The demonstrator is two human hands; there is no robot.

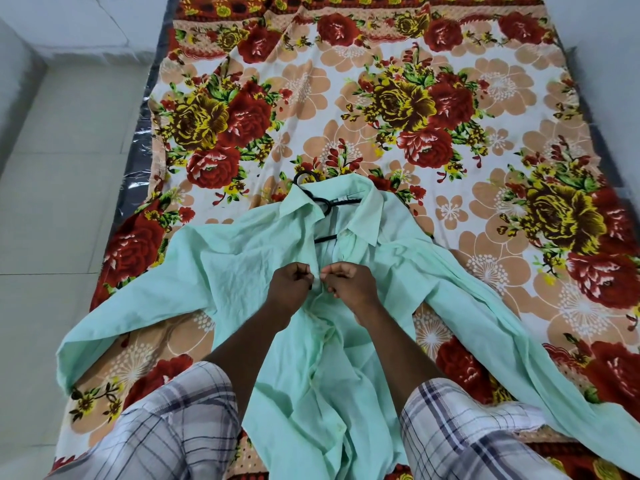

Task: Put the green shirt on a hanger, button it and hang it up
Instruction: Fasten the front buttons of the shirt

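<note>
Left hand (pixel 289 287) and right hand (pixel 349 285) together at placket, each pinched on front edge of green shirt (pixel 221 265), apparently working upper button. Shirt lies face up on floral bedsheet (pixel 398 98), black hanger (pixel 320 202) already inside collar. Risk: loose crumpled fabric lets button slip from hole, or edges misalign so wrong hole gets used; tugging could shift hanger off shoulder.

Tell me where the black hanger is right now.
In the head view the black hanger sits inside the green shirt, hook poking out past the collar onto the floral bedsheet, just beyond both hands at the placket.
</note>
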